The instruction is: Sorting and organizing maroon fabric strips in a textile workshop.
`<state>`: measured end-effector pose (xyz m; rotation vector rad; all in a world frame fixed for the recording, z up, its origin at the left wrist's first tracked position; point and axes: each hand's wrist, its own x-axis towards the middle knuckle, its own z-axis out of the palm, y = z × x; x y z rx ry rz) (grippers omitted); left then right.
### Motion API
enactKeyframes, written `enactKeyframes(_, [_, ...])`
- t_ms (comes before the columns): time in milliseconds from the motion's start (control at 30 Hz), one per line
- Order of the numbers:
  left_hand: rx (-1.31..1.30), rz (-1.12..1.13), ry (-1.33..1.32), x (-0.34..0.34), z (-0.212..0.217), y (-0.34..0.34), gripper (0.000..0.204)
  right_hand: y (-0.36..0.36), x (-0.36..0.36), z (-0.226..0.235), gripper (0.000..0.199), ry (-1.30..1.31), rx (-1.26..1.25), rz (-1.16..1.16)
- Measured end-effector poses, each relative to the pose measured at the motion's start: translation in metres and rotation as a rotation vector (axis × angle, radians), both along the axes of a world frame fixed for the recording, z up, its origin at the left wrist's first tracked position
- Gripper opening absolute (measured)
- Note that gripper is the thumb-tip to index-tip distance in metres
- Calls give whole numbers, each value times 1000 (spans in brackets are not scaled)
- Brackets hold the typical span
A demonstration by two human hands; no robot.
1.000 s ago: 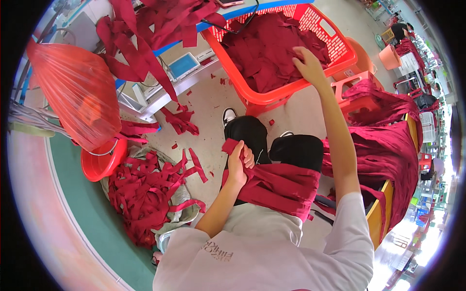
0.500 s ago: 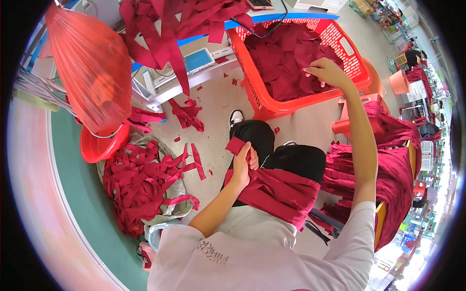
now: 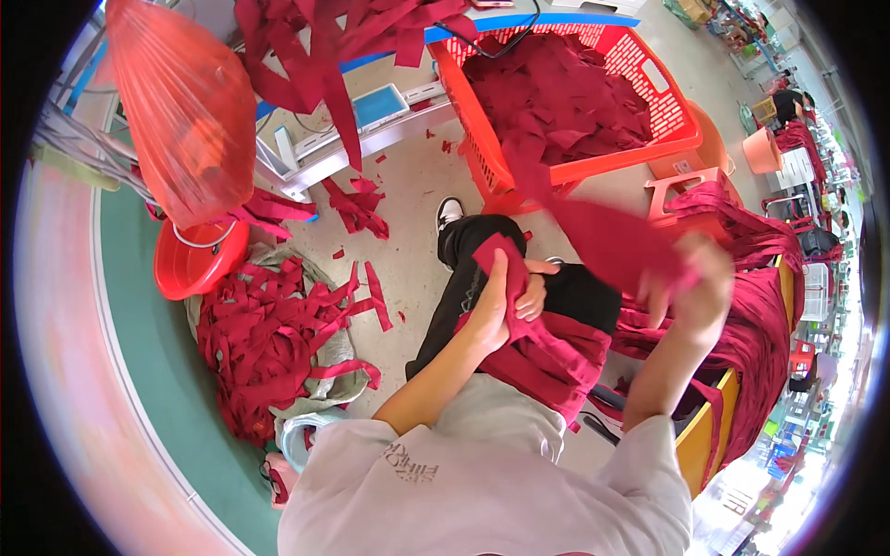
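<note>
My left hand [image 3: 505, 306] is closed over my lap, gripping dark red cloth [image 3: 502, 255]. One end sticks up past the thumb, and more dark red fabric [image 3: 556, 366] lies bunched across my thigh below. On the right, my right hand [image 3: 700, 287] is smeared by motion. From its fingers a broad dark red fabric piece [image 3: 607, 236] stretches up and left to the front rim of a red plastic basket [image 3: 593, 170]. Loose cut fabric pieces [image 3: 565, 97] of the same colour fill that basket.
Fabric strips [image 3: 250, 347] heap on a sack at left, beside a red bucket [image 3: 185, 273] and a hanging red plastic bag [image 3: 185, 120]. More strips [image 3: 320, 56] drape off the blue-edged table. Long red fabric [image 3: 760, 343] hangs over a yellow-edged rack at right.
My right hand has come from over the basket back toward me, now with a fabric piece trailing from it. My left hand has shifted slightly right and up with its cloth.
</note>
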<state>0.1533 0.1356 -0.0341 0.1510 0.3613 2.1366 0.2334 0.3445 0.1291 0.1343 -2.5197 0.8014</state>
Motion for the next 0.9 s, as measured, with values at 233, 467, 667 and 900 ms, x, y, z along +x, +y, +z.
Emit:
enactKeyframes(233, [128, -170, -155, -11, 1, 12, 42, -48, 105, -98, 32, -1018, -892, -51])
enactKeyframes(467, [239, 75, 2, -63, 0, -17, 32, -7, 253, -252, 18, -662, -700, -1034])
enactKeyframes(667, [102, 155, 94, -70, 14, -44, 30, -15, 357, -367, 30, -1006, -499, -1277])
enactKeyframes(900, [-29, 389, -56, -78, 13, -74, 29, -11, 374, -376, 28, -1492, -114, -1361])
